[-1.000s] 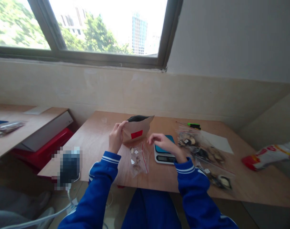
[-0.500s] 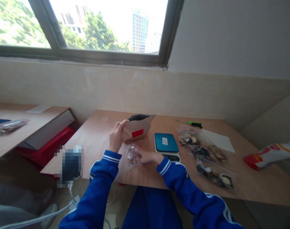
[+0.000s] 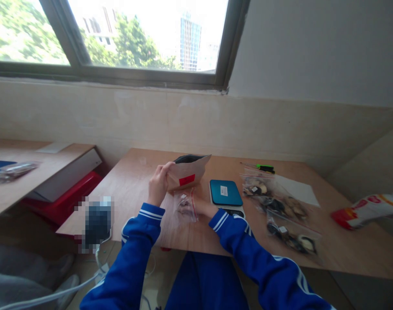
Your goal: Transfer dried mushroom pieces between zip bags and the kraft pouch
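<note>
My left hand (image 3: 157, 184) is closed on the left edge of a brown paper pouch (image 3: 187, 172) with a red label, holding it upright with its dark mouth showing on the wooden table (image 3: 128, 189). My right hand (image 3: 203, 207) grips a small clear zip bag (image 3: 185, 206) with brownish bits inside, just below the pouch; the fingers are partly hidden behind the bag. A white kitchen scale with a blue top (image 3: 225, 193) sits directly right of my right hand.
Several clear zip bags of dark dried pieces (image 3: 280, 211) lie right of the scale, with a white sheet (image 3: 296, 193) and a green-and-black pen (image 3: 264, 168) behind. A red-and-white packet (image 3: 364, 210) lies far right. A second table (image 3: 28, 172) stands left, a red box (image 3: 63, 193) under it.
My right hand came down from above the scale to the small zip bag, took hold of it and lifted it slightly toward the pouch. The left hand stayed on the pouch.
</note>
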A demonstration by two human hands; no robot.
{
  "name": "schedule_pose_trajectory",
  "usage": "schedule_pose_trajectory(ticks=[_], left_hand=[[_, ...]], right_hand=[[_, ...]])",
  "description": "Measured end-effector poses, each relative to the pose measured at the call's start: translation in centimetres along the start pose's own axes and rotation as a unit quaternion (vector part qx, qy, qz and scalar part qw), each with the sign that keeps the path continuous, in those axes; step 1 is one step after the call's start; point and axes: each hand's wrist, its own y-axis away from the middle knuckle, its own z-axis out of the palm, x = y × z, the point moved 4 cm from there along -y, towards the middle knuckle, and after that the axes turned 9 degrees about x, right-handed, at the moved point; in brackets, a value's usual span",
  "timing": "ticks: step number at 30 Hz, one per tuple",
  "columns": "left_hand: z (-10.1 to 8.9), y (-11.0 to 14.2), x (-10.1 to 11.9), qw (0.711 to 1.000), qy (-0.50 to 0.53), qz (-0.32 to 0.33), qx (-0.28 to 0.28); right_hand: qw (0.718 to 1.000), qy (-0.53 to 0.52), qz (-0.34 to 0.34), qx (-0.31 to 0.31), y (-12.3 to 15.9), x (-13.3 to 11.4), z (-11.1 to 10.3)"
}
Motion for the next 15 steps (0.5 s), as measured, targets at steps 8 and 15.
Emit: schedule_pose_trajectory(ticks=[8, 15], left_hand=[[0.0, 0.0, 0.1, 1.000, 0.003, -0.001, 0.002], [0.0, 0.0, 0.1, 1.000, 0.000, -0.001, 0.005]], right_hand=[[1.000, 0.001, -0.014, 0.015, 0.7, -0.7, -0.6], [0.995, -0.008, 0.065, 0.069, 1.1, -1.0, -1.8]])
